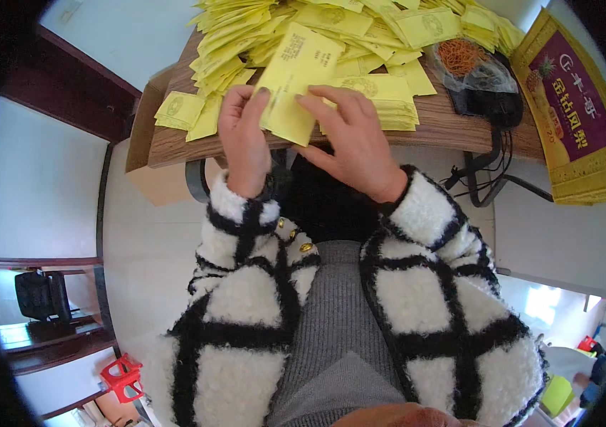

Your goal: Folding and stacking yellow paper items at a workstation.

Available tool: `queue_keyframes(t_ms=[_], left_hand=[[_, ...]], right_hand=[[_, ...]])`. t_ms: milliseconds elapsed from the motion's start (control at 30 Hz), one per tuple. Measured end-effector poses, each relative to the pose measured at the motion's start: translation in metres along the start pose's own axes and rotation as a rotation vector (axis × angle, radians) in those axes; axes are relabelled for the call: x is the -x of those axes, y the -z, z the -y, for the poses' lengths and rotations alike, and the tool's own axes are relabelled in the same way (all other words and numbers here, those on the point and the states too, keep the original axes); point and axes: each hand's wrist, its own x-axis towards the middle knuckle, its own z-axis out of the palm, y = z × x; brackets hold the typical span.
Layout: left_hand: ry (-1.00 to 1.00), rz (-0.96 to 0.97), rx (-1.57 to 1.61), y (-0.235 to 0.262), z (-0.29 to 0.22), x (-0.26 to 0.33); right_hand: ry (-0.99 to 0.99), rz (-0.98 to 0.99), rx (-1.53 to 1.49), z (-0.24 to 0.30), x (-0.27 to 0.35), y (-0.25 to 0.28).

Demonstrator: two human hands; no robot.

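Note:
A yellow paper envelope (296, 82) with dark print stands tilted above the table's near edge. My left hand (246, 135) is closed on its lower left side, thumb on the front face. I cannot tell whether it is one envelope or a thin stack. My right hand (356, 142) is at the lower right, its fingertips touching the front face. Its thumb lies apart from the fingers, just under the bottom edge. Behind the right fingers lies a neat stack of yellow envelopes (388, 103). A few loose envelopes (180, 109) lie to the left of my left hand.
A large heap of yellow envelopes (345, 21) covers the back of the wooden table (452, 128). Right of it, orange-brown rubber bands (461, 57) sit in a clear plastic bag. A yellow and purple bag (577, 107) stands at the far right, near hanging black cables (506, 160).

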Motion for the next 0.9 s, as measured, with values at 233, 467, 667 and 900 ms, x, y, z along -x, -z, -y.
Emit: queue_keyframes(t_ms=[233,467,667,900], left_hand=[[-0.077,0.167,-0.019,-0.023,-0.007,0.023],[-0.535,0.042,-0.591,-0.020,0.001,-0.002],[0.131,0.197,-0.228,-0.008,0.021,-0.018],[0.181,0.227,-0.290,-0.018,0.032,-0.042]], right_hand=[[0.030,0.012,0.023,-0.014,-0.001,-0.002],[-0.227,-0.243,-0.228,-0.027,0.003,0.016],[-0.678,-0.413,-0.833,-0.052,0.013,0.010],[-0.752,-0.322,-0.650,-0.090,0.009,0.026]])
